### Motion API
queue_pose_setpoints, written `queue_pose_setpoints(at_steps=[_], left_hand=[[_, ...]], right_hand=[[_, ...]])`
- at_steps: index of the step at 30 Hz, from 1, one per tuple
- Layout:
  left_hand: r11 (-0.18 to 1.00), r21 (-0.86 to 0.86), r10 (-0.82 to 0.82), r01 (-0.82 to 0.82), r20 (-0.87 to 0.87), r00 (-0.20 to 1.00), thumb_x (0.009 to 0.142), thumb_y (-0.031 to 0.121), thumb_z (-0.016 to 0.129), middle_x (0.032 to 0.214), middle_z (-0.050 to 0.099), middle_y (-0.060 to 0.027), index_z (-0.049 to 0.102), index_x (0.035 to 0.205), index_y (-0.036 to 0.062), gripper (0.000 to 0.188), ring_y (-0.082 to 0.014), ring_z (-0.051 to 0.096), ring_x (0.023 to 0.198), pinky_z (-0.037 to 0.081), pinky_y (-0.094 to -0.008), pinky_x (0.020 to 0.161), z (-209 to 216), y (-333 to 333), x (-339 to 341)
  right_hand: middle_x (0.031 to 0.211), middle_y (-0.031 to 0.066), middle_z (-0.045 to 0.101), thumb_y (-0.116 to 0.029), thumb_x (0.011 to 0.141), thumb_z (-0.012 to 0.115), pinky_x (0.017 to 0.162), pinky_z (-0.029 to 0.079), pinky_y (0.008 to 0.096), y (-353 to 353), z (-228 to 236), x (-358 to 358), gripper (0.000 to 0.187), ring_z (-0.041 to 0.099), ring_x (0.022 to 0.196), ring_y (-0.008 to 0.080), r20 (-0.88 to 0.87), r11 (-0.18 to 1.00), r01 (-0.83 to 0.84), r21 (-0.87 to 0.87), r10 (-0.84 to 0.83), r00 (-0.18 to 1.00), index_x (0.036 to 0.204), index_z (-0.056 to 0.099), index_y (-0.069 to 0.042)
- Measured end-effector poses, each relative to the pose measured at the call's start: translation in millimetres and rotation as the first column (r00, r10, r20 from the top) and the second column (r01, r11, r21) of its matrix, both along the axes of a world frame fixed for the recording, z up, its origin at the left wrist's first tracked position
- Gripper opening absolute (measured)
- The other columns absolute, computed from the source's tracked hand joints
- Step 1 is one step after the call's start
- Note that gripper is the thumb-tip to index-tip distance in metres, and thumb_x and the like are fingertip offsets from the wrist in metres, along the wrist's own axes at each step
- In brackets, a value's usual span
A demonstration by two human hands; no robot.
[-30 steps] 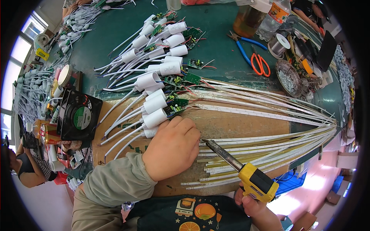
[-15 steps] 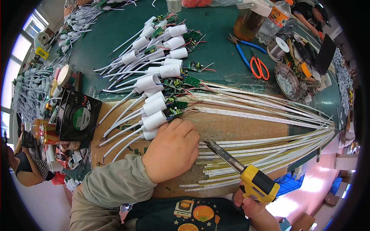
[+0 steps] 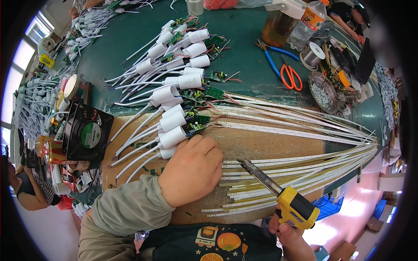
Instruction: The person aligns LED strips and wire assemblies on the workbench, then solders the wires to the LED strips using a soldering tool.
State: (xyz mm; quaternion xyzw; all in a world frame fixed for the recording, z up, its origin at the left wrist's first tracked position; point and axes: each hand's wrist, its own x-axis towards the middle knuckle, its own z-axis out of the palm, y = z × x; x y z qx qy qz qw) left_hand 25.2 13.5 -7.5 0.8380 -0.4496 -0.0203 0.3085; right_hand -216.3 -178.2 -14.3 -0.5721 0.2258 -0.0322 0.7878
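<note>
My left hand (image 3: 191,172) is closed in a pinch over the board, its fingertips turned away, and what they hold is hidden beneath them. Just above it are white plastic lamp caps (image 3: 172,137) with white cables, and a green circuit board (image 3: 196,122) with thin red wires. White LED strips (image 3: 278,162) run rightward from beside its fingers. In my right hand (image 3: 285,232) is a yellow and black soldering gun (image 3: 297,208). Its dark tip points up and left, over the ends of the strips, a short way from the left hand.
A black fan (image 3: 89,132) stands at the left. Further back lie blue-handled pliers (image 3: 272,61), orange-handled scissors (image 3: 291,77), a solder spool (image 3: 312,55) and a metal dish (image 3: 323,92). A bottle (image 3: 308,25) and a jug (image 3: 281,26) stand behind. Other people sit around the table.
The soldering gun has shifted slightly right and down, away from my left hand. My left hand keeps its pinch in nearly the same place, and the view has drifted a little.
</note>
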Motion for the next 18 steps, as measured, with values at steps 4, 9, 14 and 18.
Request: queue_pose_setpoints(at_steps=[4, 9, 14, 18], left_hand=[[1.000, 0.004, 0.000, 0.000, -0.005, 1.000, 0.071, 0.005, 0.062, 0.086, 0.055, -0.0092, 0.059, 0.077, 0.0037, 0.006, -0.0282, 0.053, 0.081, 0.044, -0.0376, 0.074, 1, 0, 0], [1.000, 0.010, -0.002, 0.002, -0.010, 1.000, 0.072, 0.005, 0.062, 0.086, 0.056, -0.0092, 0.059, 0.077, 0.0038, 0.006, -0.0282, 0.054, 0.082, 0.044, -0.0375, 0.074, 1, 1, 0], [1.000, 0.010, -0.005, 0.005, -0.013, 1.000, 0.072, 0.005, 0.063, 0.087, 0.056, -0.0091, 0.060, 0.077, 0.0039, 0.006, -0.0284, 0.054, 0.082, 0.044, -0.0373, 0.075, 1, 1, 0], [1.000, 0.015, -0.021, 0.022, -0.055, 0.998, 0.072, 0.005, 0.065, 0.088, 0.057, -0.0092, 0.061, 0.080, 0.0041, 0.009, -0.0286, 0.054, 0.083, 0.045, -0.0379, 0.076, 4, 3, 2]], right_hand=[[0.062, 0.0080, 0.052, -0.030, 0.076, 0.076, 0.044, 0.040, 0.0265, -1, -4, -3, 0.063, 0.048, 0.049, 0.0144, 0.009, 1.000, -0.023, -0.014, 0.023, 1.000, 0.120, 0.048, 0.005], [0.062, 0.0080, 0.052, -0.032, 0.077, 0.075, 0.044, 0.041, 0.0261, -3, -8, -7, 0.063, 0.048, 0.048, 0.0144, -0.018, 0.991, -0.053, -0.125, 0.051, 0.999, 0.120, 0.048, 0.005], [0.061, 0.0083, 0.052, -0.034, 0.077, 0.075, 0.043, 0.040, 0.0255, -2, -10, -5, 0.063, 0.048, 0.047, 0.0141, -0.010, 0.987, -0.048, -0.156, 0.047, 0.999, 0.119, 0.048, 0.005], [0.060, 0.0089, 0.053, -0.035, 0.079, 0.073, 0.042, 0.040, 0.0253, -4, -13, -6, 0.061, 0.048, 0.045, 0.0142, 0.010, 0.965, -0.070, -0.251, 0.074, 0.997, 0.118, 0.049, 0.005]])
